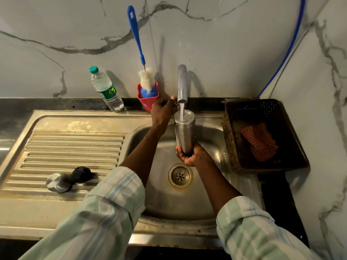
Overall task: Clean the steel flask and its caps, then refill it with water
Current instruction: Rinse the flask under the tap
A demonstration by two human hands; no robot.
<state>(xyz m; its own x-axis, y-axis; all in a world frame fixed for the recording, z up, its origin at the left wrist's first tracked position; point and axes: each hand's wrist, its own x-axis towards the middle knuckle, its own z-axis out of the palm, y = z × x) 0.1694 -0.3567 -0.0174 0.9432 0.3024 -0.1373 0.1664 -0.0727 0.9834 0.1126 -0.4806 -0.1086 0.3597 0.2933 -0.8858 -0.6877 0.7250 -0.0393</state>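
The steel flask (pixel 184 133) stands upright over the sink basin (pixel 210 139), its mouth under the tap (pixel 182 85). Water runs from the spout into the flask. My right hand (pixel 189 154) grips the flask round its base. My left hand (pixel 162 111) holds the tap lever beside the spout, fingers curled on it. On the ribbed drainboard (pixel 65 152) at the left lie the steel outer cap (pixel 57 182) and the black inner cap (pixel 82 174), side by side.
A plastic water bottle (pixel 106 90) and a red cup (pixel 148 101) holding a blue-handled bottle brush (pixel 139 53) stand behind the sink. A brown basket (pixel 281 117) with a checked cloth (pixel 260 144) sits at the right. A blue hose (pixel 289 45) runs down the wall.
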